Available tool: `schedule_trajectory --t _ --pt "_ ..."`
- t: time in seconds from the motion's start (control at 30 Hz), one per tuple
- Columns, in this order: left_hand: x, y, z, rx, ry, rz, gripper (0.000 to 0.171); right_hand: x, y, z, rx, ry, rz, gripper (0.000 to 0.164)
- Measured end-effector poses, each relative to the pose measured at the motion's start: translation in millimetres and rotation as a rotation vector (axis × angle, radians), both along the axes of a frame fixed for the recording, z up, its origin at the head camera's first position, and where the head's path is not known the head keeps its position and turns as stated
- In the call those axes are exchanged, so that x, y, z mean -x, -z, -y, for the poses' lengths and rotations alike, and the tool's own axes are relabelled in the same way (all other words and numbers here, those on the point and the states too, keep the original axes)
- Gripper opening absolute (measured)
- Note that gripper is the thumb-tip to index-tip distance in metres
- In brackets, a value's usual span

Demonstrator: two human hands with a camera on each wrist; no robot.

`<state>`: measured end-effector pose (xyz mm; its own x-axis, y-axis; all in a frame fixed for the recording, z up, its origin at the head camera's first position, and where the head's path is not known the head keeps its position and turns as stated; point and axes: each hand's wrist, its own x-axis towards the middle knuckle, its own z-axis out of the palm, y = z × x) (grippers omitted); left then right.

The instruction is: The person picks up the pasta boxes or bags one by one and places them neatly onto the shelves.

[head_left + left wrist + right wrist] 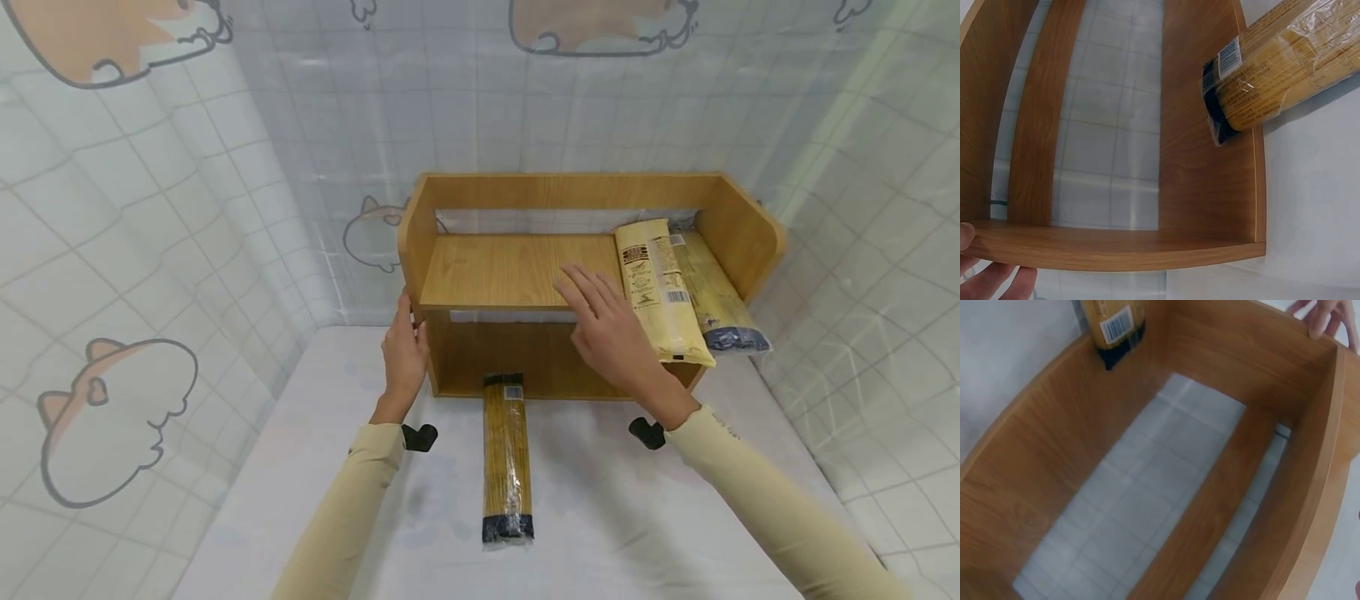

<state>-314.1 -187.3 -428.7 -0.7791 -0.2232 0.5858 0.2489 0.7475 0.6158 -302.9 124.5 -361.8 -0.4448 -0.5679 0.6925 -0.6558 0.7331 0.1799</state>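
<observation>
A two-tier wooden shelf [487,271] stands on the white surface. At its left side panel is my left hand [405,358]; in the left wrist view the thumb lies over the panel's edge and the fingers [991,284] are on its outer face. Over the front of the upper board hovers my right hand [611,333], fingers extended, holding nothing. Right of it, a cream-yellow packet [656,287] lies on the upper tier beside a clear pack of spaghetti [716,292]. A second spaghetti pack [507,458] rests with its far end in the lower tier and sticks out frontward.
Two small dark objects [419,437] lie on the white tabletop [592,517], one near each forearm. Sheets with a grid and cartoon animals [120,417] hang behind and at both sides. The upper-tier packets overhang the board's front edge.
</observation>
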Motion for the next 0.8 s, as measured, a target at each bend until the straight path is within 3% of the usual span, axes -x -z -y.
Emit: schedule_trajectory --t 0.13,0.47,0.8 --pt "0.4 1.2 0.1 0.009 -0.002 -0.009 0.062 -3.6 5.2 5.2 -0.060 -0.035 -0.010 0.066" --pt "0.4 0.7 0.7 0.011 -0.011 -0.008 0.061 -9.5 21.5 14.4 -0.164 -0.022 -0.029 0.067" --pt "-0.1 0.8 -0.2 0.008 0.004 -0.029 0.061 -15.8 58.1 23.5 -0.211 -0.060 0.071 0.067"
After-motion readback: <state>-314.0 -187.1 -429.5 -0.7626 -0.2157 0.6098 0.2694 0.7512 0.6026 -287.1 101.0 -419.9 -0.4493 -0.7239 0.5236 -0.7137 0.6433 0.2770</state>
